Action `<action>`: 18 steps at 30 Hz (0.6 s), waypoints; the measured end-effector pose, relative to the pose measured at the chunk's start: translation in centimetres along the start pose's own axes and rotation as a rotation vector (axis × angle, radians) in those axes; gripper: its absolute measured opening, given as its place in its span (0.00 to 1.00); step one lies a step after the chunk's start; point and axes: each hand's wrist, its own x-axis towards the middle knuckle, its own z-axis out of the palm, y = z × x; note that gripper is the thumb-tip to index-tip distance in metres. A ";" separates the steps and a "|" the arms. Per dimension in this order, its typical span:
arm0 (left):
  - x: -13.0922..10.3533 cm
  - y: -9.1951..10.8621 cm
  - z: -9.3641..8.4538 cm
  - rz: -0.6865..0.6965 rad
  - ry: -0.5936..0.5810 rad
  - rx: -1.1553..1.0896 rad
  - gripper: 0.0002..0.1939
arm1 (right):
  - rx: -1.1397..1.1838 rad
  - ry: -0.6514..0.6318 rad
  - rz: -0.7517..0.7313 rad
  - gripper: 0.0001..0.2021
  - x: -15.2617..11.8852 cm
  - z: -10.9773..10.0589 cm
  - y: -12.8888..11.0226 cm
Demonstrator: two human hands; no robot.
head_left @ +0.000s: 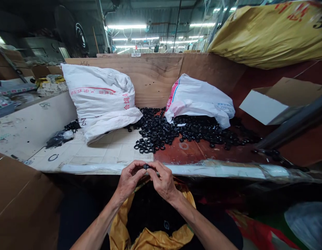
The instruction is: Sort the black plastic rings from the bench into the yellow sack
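My left hand and my right hand meet at the near edge of the worktable. Both pinch one small black ring part between their fingertips. Below my hands hangs an open yellow bag with a dark inside. A large pile of the same black ring parts is spread over the table ahead of me, its nearest rings a short reach from my fingers.
Two white woven sacks lie on the table, a big one at left and a smaller one at right. A plywood wall backs the table. A cardboard box sits right, a brown carton near left, a yellow sack above.
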 end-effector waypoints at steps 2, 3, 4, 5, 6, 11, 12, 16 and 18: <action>-0.1 -0.3 0.1 0.062 0.021 0.086 0.10 | 0.046 -0.009 0.185 0.08 -0.2 0.2 -0.3; -0.2 -0.5 0.1 0.110 0.032 0.152 0.09 | 0.076 -0.017 0.304 0.10 -0.3 0.3 -0.5; -0.2 -0.7 0.2 0.157 0.043 0.214 0.09 | 0.101 -0.024 0.403 0.11 -0.3 0.4 -0.6; -0.3 -0.9 0.2 0.191 0.054 0.259 0.09 | 0.116 -0.020 0.462 0.12 -0.4 0.4 -0.7; -0.3 -1.0 0.2 0.201 0.062 0.272 0.09 | 0.116 -0.007 0.467 0.12 -0.4 0.3 -0.7; -0.6 -1.0 0.4 0.033 0.048 0.068 0.11 | 0.040 0.014 0.138 0.08 -0.5 -0.3 -0.9; -0.6 -1.0 0.4 0.039 0.045 0.079 0.11 | 0.063 -0.002 0.168 0.08 -0.5 -0.2 -1.0; -0.9 -1.4 0.0 0.295 0.022 0.393 0.09 | 0.358 0.024 0.569 0.11 -0.5 0.7 -1.4; -1.0 -1.9 -0.3 0.476 -0.023 0.549 0.13 | 0.548 0.054 0.729 0.16 -0.3 0.9 -1.6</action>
